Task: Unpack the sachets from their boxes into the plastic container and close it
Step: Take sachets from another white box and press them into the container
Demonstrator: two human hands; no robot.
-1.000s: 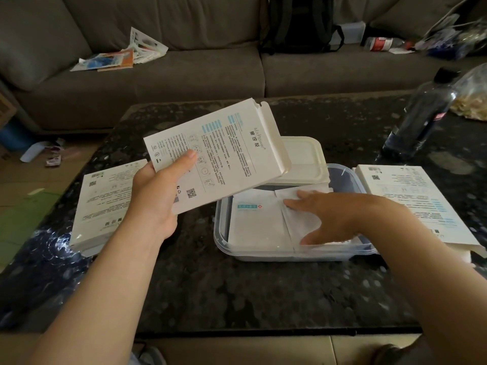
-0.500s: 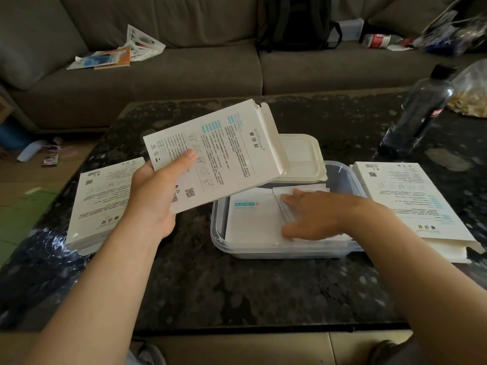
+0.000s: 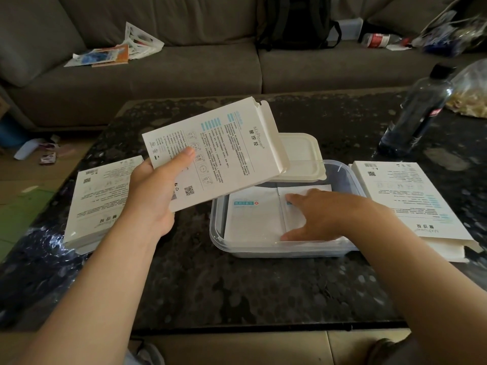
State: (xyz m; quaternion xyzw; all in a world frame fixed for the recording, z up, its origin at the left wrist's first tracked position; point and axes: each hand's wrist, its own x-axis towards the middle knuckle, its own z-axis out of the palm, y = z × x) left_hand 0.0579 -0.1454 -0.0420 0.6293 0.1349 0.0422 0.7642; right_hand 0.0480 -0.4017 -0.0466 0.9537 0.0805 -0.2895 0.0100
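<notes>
Head view: a grey sofa (image 3: pixel 184 75) fills the back, with a black backpack (image 3: pixel 295 22) and loose papers (image 3: pixel 113 51) on its seat. In front of it lies the dark speckled surface (image 3: pixel 237 285). At its middle stands the clear container (image 3: pixel 276 250), open, its long axis running left to right. A white lid (image 3: pixel 300 159) lies just behind it, touching its far rim. One flat box (image 3: pixel 97 201) lies on the surface to the left, well apart from the container. Another box (image 3: pixel 411 201) lies just beside its right wall, open end toward the near edge. A dark bottle (image 3: pixel 419 109) stands far right, next to a plastic bag (image 3: pixel 471 93). The left grip (image 3: pixel 155 191) holds a third box (image 3: pixel 218 154) in the air by its near-left corner, thumb on top. That box is tilted, its long axis going from near left to far right. Its open flap end points over the container's far-left corner and hides part of the lid. Two white sachets (image 3: pixel 253 214) lie flat side by side inside the container. The right grip (image 3: pixel 324 214) rests on the right one, fingers straight and spread.
</notes>
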